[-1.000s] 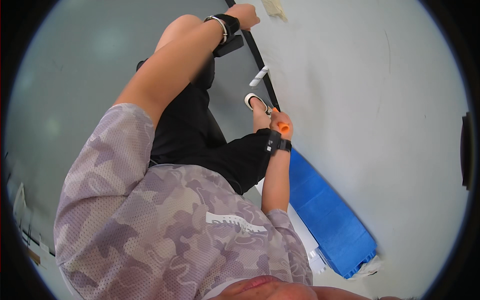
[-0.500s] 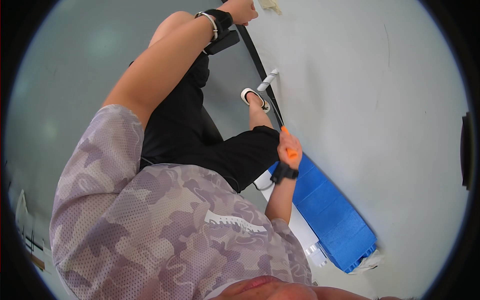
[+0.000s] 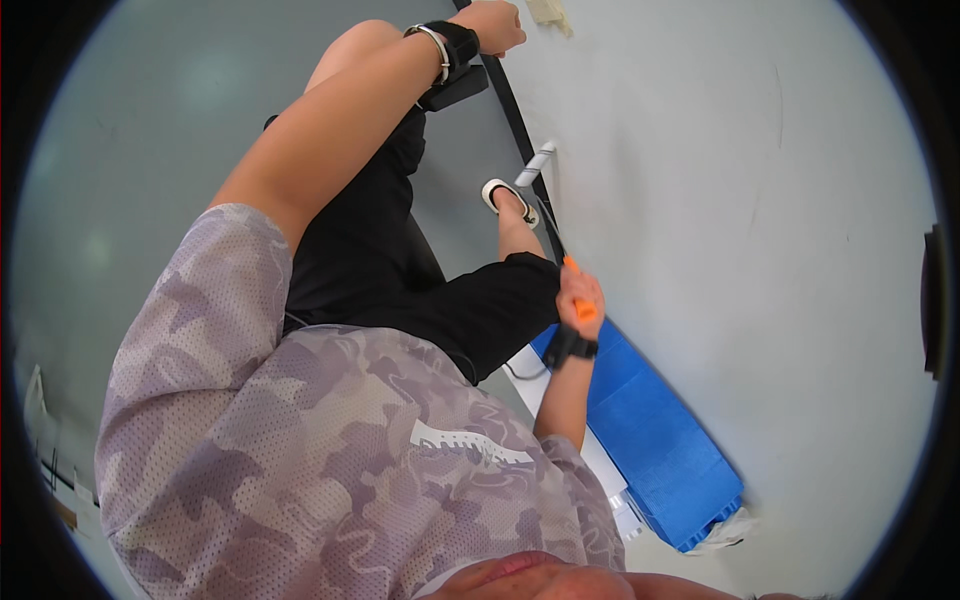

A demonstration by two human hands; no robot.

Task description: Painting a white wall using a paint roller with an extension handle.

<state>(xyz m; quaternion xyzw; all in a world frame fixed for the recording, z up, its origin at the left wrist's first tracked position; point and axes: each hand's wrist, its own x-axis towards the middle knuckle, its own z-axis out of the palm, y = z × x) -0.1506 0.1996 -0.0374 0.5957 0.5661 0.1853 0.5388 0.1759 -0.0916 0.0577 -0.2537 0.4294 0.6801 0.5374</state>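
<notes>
Head view showed the right grip (image 3: pixel 582 300) closed around the orange handle (image 3: pixel 585 310) of a paint roller (image 3: pixel 536 163), a thin rod running up from the fist toward the white sleeve with dark slanting stripes. That sleeve overlapped the black strip (image 3: pixel 515 108) along the foot of the pale wall (image 3: pixel 700 220), its lower end just beside a cream shoe (image 3: pixel 496 195). Against the frame a second earlier, the fist sat lower in view and farther right, beside the leg of the black shorts (image 3: pixel 500 305) where the wrist had crossed them. The sleeve had shifted down and rightward as well, having lain mostly on the grey floor (image 3: pixel 190 160) side of the strip. Blue plastic of the long box (image 3: pixel 655 430) now appeared on both sides of the right wristband (image 3: pixel 572 346), and a dark cable (image 3: pixel 527 374) had come into sight near it. Half a second earlier, roller and right fist stood almost the same. The left grip (image 3: pixel 497 28), near the upper edge by the wall, had moved only slightly; its fingers were curled, but whether they enclosed anything could not be told.
</notes>
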